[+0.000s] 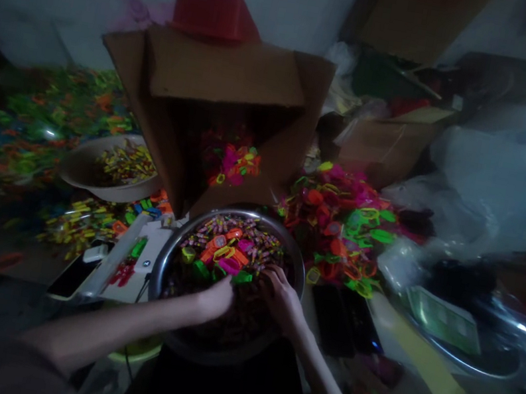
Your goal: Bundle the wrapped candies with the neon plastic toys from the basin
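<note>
A round steel bowl (303, 274) stands in front of me, full of small wrapped candies (208, 225). On top of them lies a cluster of bright plastic toy watches (229, 245), orange, pink, green and yellow. My left hand (218, 298) is inside the bowl with its fingers closed, right by a pink and a green watch; what it grips is hidden. At the bowl's right side, my right hand (280, 294) reaches down with bent fingers closed among the candies. Its fingertips are dark, and I cannot make out what they hold.
Behind the bowl an open cardboard box (227, 77) holds more toy watches, with a red container (213, 10) on top. A watch heap (339, 223) lies right. Left are a candy basin (109, 181), loose candies and a phone (73, 276). Plastic bags (496, 189) crowd the far right.
</note>
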The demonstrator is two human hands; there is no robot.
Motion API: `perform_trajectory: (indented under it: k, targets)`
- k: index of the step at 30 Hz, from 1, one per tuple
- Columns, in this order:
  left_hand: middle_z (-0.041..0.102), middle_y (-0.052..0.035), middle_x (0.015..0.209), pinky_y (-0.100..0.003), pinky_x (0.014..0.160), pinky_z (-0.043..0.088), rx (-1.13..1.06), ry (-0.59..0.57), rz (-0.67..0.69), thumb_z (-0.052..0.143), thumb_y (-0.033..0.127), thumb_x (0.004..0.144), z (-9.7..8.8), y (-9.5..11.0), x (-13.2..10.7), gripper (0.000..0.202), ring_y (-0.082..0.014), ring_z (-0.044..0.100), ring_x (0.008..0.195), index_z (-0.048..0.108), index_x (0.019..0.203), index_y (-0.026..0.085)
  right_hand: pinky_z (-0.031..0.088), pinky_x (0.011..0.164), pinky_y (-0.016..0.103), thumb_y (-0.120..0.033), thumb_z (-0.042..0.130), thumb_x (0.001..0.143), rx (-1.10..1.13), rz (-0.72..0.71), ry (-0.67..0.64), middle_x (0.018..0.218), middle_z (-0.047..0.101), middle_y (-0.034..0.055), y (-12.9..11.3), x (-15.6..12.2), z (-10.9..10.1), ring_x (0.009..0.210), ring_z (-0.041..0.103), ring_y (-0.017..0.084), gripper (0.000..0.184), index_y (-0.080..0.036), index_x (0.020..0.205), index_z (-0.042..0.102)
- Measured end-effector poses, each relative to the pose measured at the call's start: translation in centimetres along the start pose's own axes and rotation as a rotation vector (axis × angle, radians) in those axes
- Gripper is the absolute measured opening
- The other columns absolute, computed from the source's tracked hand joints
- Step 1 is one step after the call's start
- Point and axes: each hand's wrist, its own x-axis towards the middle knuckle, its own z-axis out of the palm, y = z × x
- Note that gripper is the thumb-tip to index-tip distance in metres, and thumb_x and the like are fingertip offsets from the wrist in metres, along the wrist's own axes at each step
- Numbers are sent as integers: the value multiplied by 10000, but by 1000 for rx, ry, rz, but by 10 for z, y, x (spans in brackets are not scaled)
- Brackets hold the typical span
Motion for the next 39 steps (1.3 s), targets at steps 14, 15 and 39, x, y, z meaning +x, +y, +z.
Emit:
perform_trajectory:
  k: [14, 15, 39]
  targets:
    - [578, -90, 1250, -505, 953, 449, 14, -53, -69, 554, 275, 894, 4, 0, -15, 329, -247, 559, 1117, 548, 1212, 193, 527, 804, 357, -289, 527, 922, 11, 18, -12, 1170, 569, 78, -3, 1, -2, 970, 595, 178, 249, -165, 1135, 559]
    - [603, -88, 1234, -520, 978, 428, 34, -67, -52, 542, 216, 890, 5, 1, -15, 336, -250, 551, 1136, 550, 1226, 205, 527, 802, 355, -290, 527, 922, 15, 17, -14, 1167, 570, 77, -3, 1, -3, 967, 596, 177, 246, -165, 1132, 560]
    - [724, -116, 974, -459, 1020, 376, 545, -168, 207, 600, -37, 672, -15, -7, -32, 272, -304, 588, 1028, 725, 815, 157, 477, 729, 232, -217, 460, 917, 37, 27, -19, 1041, 614, 50, -6, 0, -4, 905, 635, 177, 157, -211, 997, 595]
